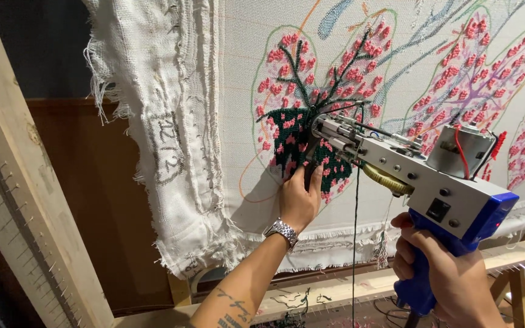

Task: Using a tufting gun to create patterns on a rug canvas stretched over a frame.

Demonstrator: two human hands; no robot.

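A person's right hand (450, 273) grips a blue tufting gun (420, 176), its tip at the dark green patch (293, 136) near the cloth's (226, 91) lower edge; the left hand (299, 197) presses flat beside it. Pink blossoms are tufted; the green fill looks partly done, with bare cloth left inside the outlines.

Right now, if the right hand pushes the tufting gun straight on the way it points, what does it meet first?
Most likely the dark green tufted patch on the stretched cloth: the right hand aims the tufting gun there, beside the left hand.
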